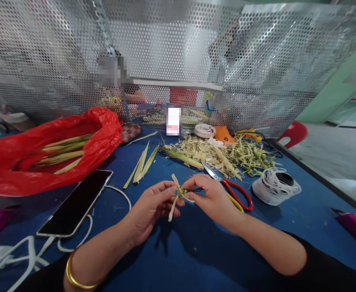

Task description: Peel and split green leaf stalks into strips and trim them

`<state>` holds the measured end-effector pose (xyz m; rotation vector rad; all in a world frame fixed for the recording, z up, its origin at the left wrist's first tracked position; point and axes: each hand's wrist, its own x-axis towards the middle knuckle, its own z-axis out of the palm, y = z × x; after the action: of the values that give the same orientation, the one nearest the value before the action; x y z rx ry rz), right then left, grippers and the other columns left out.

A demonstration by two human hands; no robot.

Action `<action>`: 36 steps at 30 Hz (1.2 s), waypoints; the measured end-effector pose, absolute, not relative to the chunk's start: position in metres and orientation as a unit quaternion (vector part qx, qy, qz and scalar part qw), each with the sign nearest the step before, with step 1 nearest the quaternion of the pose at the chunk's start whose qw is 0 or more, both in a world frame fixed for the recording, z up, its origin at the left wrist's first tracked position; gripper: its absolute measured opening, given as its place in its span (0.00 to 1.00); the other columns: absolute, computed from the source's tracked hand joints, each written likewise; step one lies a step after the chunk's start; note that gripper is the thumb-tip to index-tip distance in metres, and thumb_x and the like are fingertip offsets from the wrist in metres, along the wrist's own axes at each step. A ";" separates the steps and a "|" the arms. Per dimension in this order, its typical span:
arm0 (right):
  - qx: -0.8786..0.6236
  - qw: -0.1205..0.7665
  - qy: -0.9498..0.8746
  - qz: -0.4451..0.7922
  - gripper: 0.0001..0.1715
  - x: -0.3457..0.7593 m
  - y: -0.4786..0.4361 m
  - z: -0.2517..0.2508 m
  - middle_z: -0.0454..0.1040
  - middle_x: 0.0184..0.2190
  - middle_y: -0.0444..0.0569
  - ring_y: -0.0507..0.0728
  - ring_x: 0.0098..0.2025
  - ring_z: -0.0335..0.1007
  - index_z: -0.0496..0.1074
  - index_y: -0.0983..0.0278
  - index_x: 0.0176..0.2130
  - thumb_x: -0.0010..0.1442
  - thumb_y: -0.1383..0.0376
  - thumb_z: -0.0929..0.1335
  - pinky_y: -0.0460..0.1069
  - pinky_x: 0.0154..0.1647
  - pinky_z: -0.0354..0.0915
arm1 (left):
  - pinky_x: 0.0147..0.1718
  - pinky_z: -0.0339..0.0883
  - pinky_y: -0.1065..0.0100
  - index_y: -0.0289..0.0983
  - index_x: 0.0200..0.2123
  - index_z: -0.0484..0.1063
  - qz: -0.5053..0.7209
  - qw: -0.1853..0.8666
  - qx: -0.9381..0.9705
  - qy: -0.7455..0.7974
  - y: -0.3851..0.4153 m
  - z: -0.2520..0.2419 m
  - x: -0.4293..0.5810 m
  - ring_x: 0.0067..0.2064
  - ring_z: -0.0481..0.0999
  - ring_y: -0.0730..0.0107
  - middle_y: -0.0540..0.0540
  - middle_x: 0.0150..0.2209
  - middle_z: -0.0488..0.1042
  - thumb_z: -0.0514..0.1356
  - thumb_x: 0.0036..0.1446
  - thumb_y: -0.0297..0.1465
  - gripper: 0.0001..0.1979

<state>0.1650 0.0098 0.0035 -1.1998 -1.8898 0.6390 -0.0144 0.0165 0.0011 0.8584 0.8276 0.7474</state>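
Over the middle of the blue table point(196, 259), my left hand point(152, 207) and my right hand point(216, 198) meet at a small knotted piece of pale leaf strips point(173, 209). Both hands are closed on it, thumbs and fingertips pinching from either side. One strip end points up, another hangs down. Its green centre is partly hidden by my fingers. Just beyond my right hand lie red-handled scissors point(239, 195), blades pointing away to the left. A yellow-handled tool point(235, 202) shows beside them, mostly covered by my right hand.
Left stand a red plastic bag point(105, 125) of long leaves and a phone point(77, 202) with a white cable. Loose leaf strips point(141, 164) lie ahead. A pile of shreds point(196, 150) and a white twine spool point(272, 188) are right. A perforated screen point(172, 48) closes the back.
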 end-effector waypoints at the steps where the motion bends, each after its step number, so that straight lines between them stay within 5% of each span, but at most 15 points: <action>1: -0.468 0.395 -0.753 0.240 0.03 0.165 0.009 0.004 0.77 0.29 0.44 0.55 0.35 0.71 0.72 0.62 0.31 0.53 0.70 0.70 0.55 0.48 0.62 | 0.27 0.64 0.73 0.35 0.36 0.70 0.346 0.759 0.394 0.387 0.017 0.000 -0.015 0.23 0.72 0.76 0.47 0.27 0.76 0.64 0.52 0.35 0.11; 17: -0.465 0.408 -0.762 0.192 0.04 0.161 0.004 0.003 0.77 0.30 0.46 0.56 0.36 0.72 0.71 0.61 0.33 0.54 0.69 0.70 0.55 0.45 0.64 | 0.34 0.66 0.71 0.35 0.36 0.74 0.362 0.719 0.405 0.433 0.016 0.001 -0.012 0.31 0.73 0.74 0.47 0.33 0.76 0.71 0.40 0.30 0.17; 21: -0.482 0.406 -0.715 0.304 0.12 0.166 0.007 0.005 0.77 0.35 0.48 0.58 0.40 0.72 0.72 0.61 0.37 0.49 0.66 0.73 0.55 0.45 0.66 | 0.34 0.65 0.72 0.35 0.34 0.75 0.390 0.710 0.381 0.446 0.018 0.000 -0.013 0.30 0.73 0.75 0.48 0.30 0.77 0.70 0.43 0.31 0.13; 26: -0.467 0.479 -0.614 0.420 0.16 0.178 0.017 0.008 0.76 0.31 0.48 0.55 0.36 0.72 0.73 0.63 0.35 0.62 0.56 0.62 0.52 0.42 0.67 | 0.31 0.63 0.75 0.36 0.34 0.76 0.395 0.702 0.379 0.455 0.018 0.003 -0.013 0.28 0.71 0.77 0.50 0.26 0.75 0.70 0.43 0.29 0.12; 32: -0.495 0.375 -0.689 0.372 0.06 0.170 0.012 0.008 0.76 0.30 0.45 0.55 0.35 0.71 0.73 0.63 0.33 0.53 0.63 0.71 0.49 0.38 0.65 | 0.33 0.64 0.74 0.36 0.33 0.76 0.398 0.694 0.398 0.449 0.018 0.003 -0.013 0.29 0.71 0.77 0.50 0.28 0.76 0.70 0.43 0.29 0.11; 36: -0.504 0.375 -0.718 0.301 0.03 0.165 0.008 0.005 0.76 0.29 0.45 0.54 0.34 0.69 0.74 0.62 0.31 0.56 0.68 0.68 0.49 0.37 0.63 | 0.35 0.64 0.73 0.37 0.31 0.77 0.398 0.682 0.424 0.443 0.018 0.004 -0.011 0.30 0.71 0.76 0.50 0.30 0.76 0.70 0.43 0.31 0.09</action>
<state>0.1646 0.0080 0.0051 -1.2909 -1.8369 0.7695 -0.0109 0.0178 0.0038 0.9513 0.9944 0.8940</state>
